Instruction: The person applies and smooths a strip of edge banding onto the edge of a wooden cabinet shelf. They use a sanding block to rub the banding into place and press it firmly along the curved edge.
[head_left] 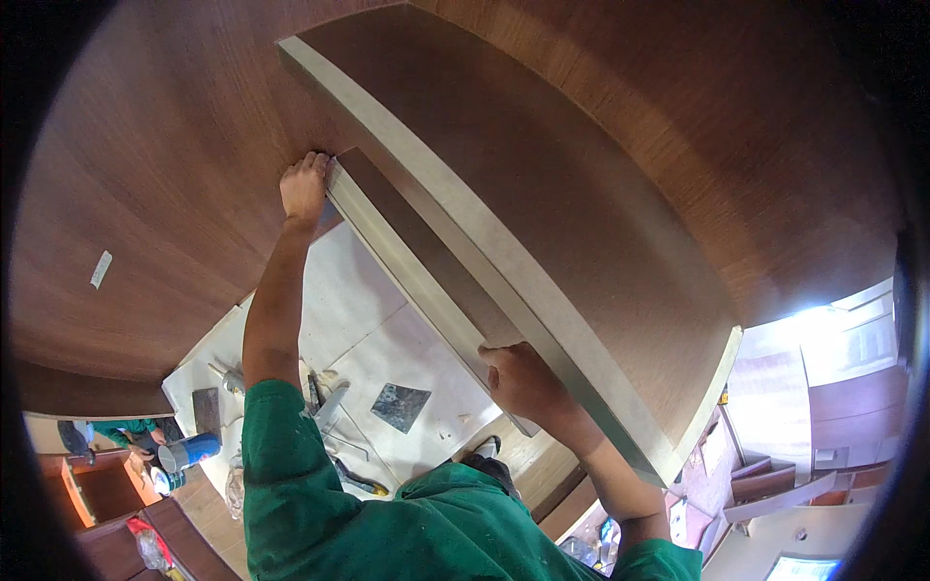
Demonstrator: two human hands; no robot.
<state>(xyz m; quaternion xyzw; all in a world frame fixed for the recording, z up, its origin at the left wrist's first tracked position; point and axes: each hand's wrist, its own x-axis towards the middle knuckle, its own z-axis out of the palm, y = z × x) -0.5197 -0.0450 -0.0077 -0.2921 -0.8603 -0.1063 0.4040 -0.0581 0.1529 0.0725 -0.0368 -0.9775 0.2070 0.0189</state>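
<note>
A long brown board with a pale front edge slants below a wider fixed shelf, which has a pale edging strip of its own. My left hand is closed at the board's upper left end, close against the wood-grain side panel. Further down the same board, my right hand grips it near its lower right end, with the thumb over the edge. The fingers under the board are hidden. My right forearm passes beside the shelf's lower edge.
Below lies a pale sheet with a dark square tile-like piece, a caulking gun and several hand tools. At lower left, a person in a green sleeve works by a blue-and-white bucket. Loose panels stand at right.
</note>
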